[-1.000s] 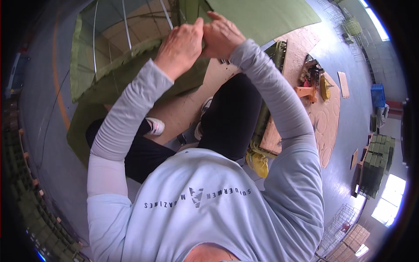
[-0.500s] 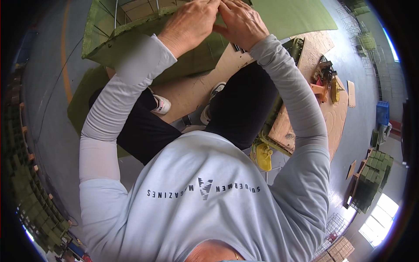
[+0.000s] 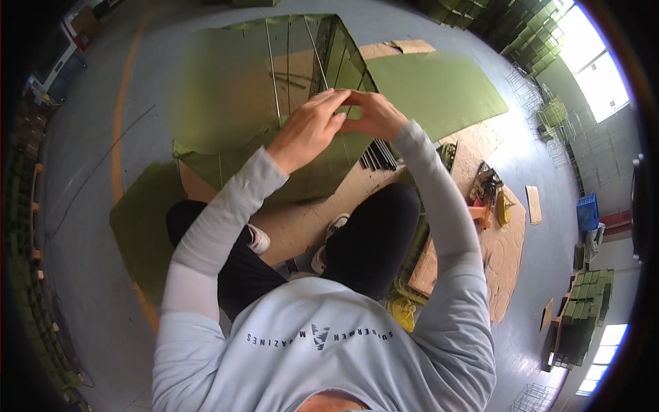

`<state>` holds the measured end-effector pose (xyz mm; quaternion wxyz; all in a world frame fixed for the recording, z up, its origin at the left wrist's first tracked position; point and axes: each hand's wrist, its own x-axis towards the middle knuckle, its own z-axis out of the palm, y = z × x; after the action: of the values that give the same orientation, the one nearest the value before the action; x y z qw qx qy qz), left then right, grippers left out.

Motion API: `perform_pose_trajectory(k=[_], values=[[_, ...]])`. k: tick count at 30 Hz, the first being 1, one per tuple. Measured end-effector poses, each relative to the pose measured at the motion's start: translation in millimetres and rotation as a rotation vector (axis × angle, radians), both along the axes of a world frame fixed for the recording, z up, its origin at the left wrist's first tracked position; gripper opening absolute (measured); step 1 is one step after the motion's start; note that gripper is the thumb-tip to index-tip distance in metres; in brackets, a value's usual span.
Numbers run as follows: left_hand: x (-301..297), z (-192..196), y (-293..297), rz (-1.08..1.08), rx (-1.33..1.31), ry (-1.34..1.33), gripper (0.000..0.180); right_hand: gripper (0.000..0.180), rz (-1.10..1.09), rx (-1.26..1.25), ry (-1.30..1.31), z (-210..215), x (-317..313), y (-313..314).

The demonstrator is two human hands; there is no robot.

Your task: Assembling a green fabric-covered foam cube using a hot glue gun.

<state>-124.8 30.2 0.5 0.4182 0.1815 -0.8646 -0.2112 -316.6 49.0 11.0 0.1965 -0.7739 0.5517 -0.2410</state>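
Note:
Between my legs stands a box-shaped thing of green fabric [image 3: 302, 165] over a thin metal wire frame [image 3: 274, 72], its upper side open. My left hand [image 3: 309, 130] and my right hand [image 3: 376, 113] meet at its near upper edge, close to the right corner. Both have bent fingers closed on the fabric edge, fingertips almost touching. The exact spot they pinch is hidden behind the fingers. Just beyond my right knee lie several short black rods [image 3: 379, 155] on the cardboard [image 3: 302, 230].
Flat green sheets lie at the left [image 3: 141, 233] and far right [image 3: 439, 89]. To my right, a cardboard-topped surface [image 3: 508, 275] carries an orange-handled tool [image 3: 480, 215] and a yellow piece [image 3: 504, 208]. Another yellow object [image 3: 402, 313] sits by my right thigh. Green stacks [image 3: 587, 309] stand farther right.
The view has tilted up, so more of the green box and the floor beyond shows. Both hands appear lower in the picture and stay together at the fabric edge.

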Motion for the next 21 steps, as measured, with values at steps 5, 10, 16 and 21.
perform_pose_trajectory(k=[5,10,16,21], values=[[97.4,10.1,-40.7,0.345,0.018,-0.084,0.032,0.024,-0.760,-0.405,-0.064,-23.8,-80.1,89.9],[162.9,10.0,-139.4,0.474,0.098,-0.163,0.038,0.032,-1.308,-0.219,0.319,-148.2,-236.5,228.1],[213.0,-51.0,-271.0,0.463,0.300,-0.361,0.055,0.072,-1.646,0.188,0.085,-243.9,-291.0,266.9],[133.9,-44.7,-273.9,0.214,1.216,-0.185,0.039,0.079,-2.052,0.205,-0.088,-241.9,-286.7,295.1]])
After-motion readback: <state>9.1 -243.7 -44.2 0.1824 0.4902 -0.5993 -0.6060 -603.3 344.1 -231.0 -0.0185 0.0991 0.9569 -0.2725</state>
